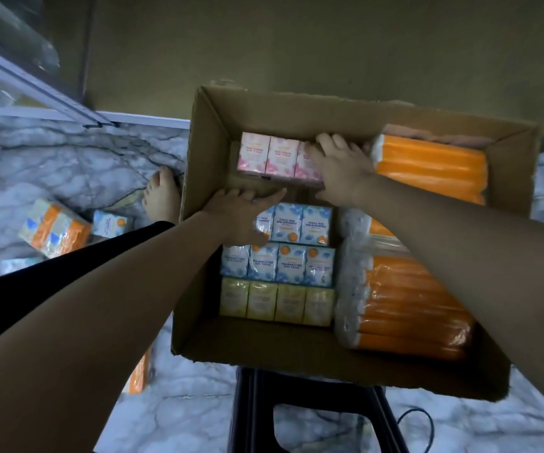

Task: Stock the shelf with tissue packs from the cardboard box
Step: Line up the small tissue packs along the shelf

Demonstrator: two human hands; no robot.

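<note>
An open cardboard box (198,152) stands on a black stool. Inside lie a pink tissue pack (267,155) at the far end, two blue tissue packs (300,223), a yellow tissue pack (277,302) nearest me, and long orange-wrapped tissue bundles (408,308) along the right side. My right hand (339,165) covers the right end of the pink pack, fingers over its far edge and thumb on its near side. My left hand (244,214) lies flat over the left end of the upper blue pack, fingers stretched out. No shelf board is clearly visible.
The black stool (313,410) carries the box over a marble-patterned floor (68,165). Loose orange-and-blue tissue packs (54,230) lie on the floor at left, beside a bare foot (161,197). A metal frame (35,89) runs at upper left; a plain wall stands behind.
</note>
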